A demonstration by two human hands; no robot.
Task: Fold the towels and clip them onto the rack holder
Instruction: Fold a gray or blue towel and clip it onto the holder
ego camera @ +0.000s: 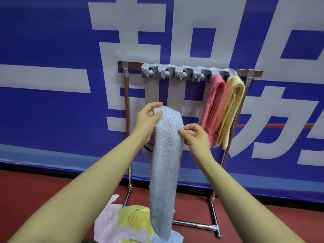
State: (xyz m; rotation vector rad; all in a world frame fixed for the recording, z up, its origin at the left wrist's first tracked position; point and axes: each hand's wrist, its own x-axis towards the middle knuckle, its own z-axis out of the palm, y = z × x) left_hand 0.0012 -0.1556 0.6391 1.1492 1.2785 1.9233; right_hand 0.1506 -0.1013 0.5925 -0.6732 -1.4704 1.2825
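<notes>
A folded light blue towel (165,165) hangs long and narrow in front of me. My left hand (149,118) grips its folded top from the left. My right hand (194,135) pinches its right edge a little lower. Behind and above them the grey clip holder (180,73) is fixed on the metal rack (126,102); several clips at its left stand unused. A pink towel (213,106) and a yellow towel (231,109) hang folded from the clips at its right end.
Loose towels lie heaped on the red floor at the rack's foot: a pale pink one (108,220), a yellow one (135,216), and a light blue one (175,237). A blue banner (52,50) with big white characters forms the wall behind.
</notes>
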